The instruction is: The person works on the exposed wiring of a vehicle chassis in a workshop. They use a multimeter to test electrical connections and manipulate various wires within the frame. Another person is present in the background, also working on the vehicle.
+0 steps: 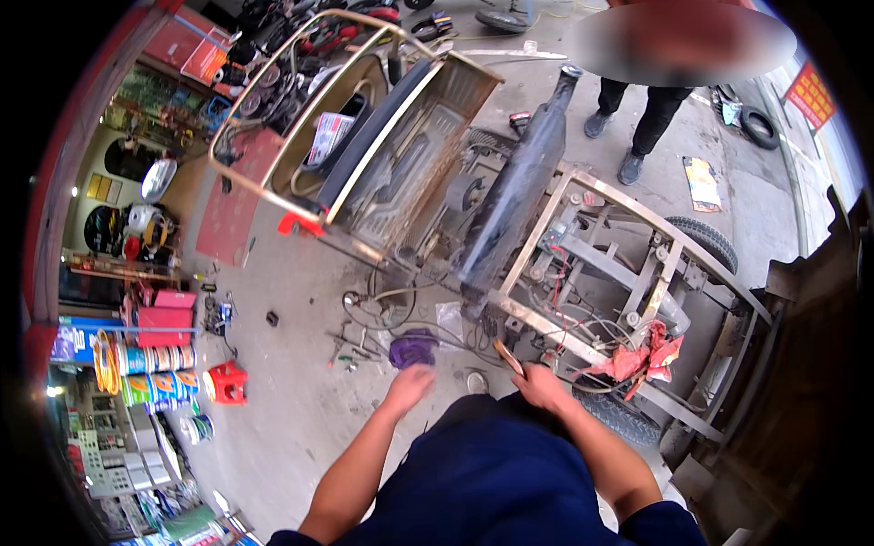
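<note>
My right hand [543, 386] grips the wooden handle of a tool [508, 356] that points up toward the lower rail of a stripped vehicle frame [637, 214]. My left hand [409, 383] hangs with fingers loosely curled and holds nothing; it is just below a purple bundle [414, 348] on the concrete floor. A long black cylinder [514, 196] lies along the frame. A tilted metal cab shell [364, 136] rests at the frame's far left end. Red rags [642, 357] hang on the frame to the right of my right hand.
Loose cables and small tools [364, 332] lie on the floor by the frame. A red stool [228, 382] and a shop shelf with coloured spools [150, 359] stand at left. Another person's legs [637, 118] are beyond the frame. A tyre [701, 238] sits at the frame's right.
</note>
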